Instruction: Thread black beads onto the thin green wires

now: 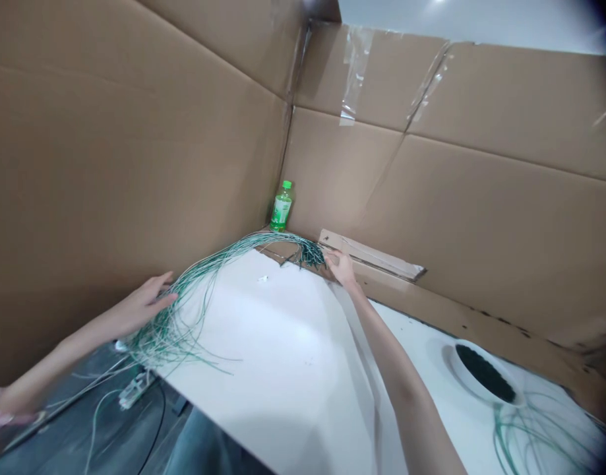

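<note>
A long bundle of thin green and white wires [223,254] arches across the white board's far left side. Its dark green tips [310,254] gather near the cardboard wall, and its loose tails fan out at the near left. My left hand [151,300] is open over the tail part, thumb and fingers apart, against the wires. At the dark tips, my right hand [341,267] has its thumb and fingers drawn together on wire ends; exactly how many it pinches is too small to tell.
Tall cardboard walls [134,152] enclose the white board [277,343]. A green-capped bottle [281,208] stands in the corner. On the right sit a white bowl [513,389] of dark small pieces and loose green wires [530,429]. A power strip [136,389] and cables lie below left.
</note>
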A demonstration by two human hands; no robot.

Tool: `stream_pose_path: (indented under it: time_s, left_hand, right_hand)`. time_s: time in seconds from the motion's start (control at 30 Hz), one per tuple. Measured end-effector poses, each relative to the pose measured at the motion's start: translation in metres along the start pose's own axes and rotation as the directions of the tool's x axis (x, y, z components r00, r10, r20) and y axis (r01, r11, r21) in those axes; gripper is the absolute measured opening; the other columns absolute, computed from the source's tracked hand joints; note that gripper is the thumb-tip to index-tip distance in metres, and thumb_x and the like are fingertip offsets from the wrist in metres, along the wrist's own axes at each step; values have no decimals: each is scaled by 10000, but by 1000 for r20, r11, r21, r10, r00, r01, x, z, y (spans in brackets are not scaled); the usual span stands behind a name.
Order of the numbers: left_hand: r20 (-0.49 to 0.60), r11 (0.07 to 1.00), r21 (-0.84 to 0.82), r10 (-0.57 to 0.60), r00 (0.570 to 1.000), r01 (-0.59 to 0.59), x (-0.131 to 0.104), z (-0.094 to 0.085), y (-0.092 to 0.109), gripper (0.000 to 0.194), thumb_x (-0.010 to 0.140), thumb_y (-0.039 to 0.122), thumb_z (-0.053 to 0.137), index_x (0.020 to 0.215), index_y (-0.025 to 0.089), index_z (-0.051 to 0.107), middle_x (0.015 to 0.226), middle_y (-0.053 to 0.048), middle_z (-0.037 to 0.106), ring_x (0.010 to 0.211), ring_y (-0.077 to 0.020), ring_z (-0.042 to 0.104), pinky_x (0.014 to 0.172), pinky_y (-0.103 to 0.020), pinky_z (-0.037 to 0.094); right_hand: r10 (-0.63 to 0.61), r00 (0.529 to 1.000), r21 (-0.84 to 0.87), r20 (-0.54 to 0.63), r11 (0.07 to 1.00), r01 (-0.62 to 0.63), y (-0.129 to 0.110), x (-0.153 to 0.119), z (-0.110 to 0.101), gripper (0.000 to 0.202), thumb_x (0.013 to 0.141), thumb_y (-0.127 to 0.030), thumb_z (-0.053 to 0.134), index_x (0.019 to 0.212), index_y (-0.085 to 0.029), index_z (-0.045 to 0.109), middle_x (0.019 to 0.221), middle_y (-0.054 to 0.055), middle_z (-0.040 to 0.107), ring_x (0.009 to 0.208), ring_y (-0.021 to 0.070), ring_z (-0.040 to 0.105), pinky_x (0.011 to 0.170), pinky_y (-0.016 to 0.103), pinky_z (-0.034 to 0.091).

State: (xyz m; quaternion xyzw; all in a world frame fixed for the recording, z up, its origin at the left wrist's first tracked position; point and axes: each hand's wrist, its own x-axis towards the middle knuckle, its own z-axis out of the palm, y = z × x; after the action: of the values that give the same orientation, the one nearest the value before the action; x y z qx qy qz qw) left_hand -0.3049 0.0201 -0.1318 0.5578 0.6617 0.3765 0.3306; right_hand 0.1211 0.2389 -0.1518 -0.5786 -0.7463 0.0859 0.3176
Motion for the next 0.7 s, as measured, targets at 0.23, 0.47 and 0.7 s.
stream_pose_path:
  time_s: [0.23,0.47,0.7]
  left_hand:
    - [259,813,400,342,903,-423,-43,48,81,613,920,521,305,1426,179,255,1511,-69,231,1390,-267,246,1160,-479,157]
    - [717,671,217,383,582,-709,-107,153,96,625,918,521,323,1471,397,58,1563,62,93,1418,-226,224,1110,-435,282]
    - [656,675,18,549,518,-738,-117,201,78,557,910,414,415,1436,436,231,1506,54,307,1342,-231,386,1037,-369,432]
  right_hand:
    - [-181,977,-210,-117,965,154,15,-94,-103,288,903,-335,540,1132,-164,575,1225,88,550,1112,213,539,946,448,453]
    - [161,919,-392,-360,867,-306,82,-258,-259,264,908,-326,535,1105,-157,585,1193,83,566,1092,205,550,938,439,458]
    - [659,603,-301,-450,523,-797,138,-410,-366,248,915,-332,525,1092,-172,591,1128,73,592,950,162,598,821,340,520]
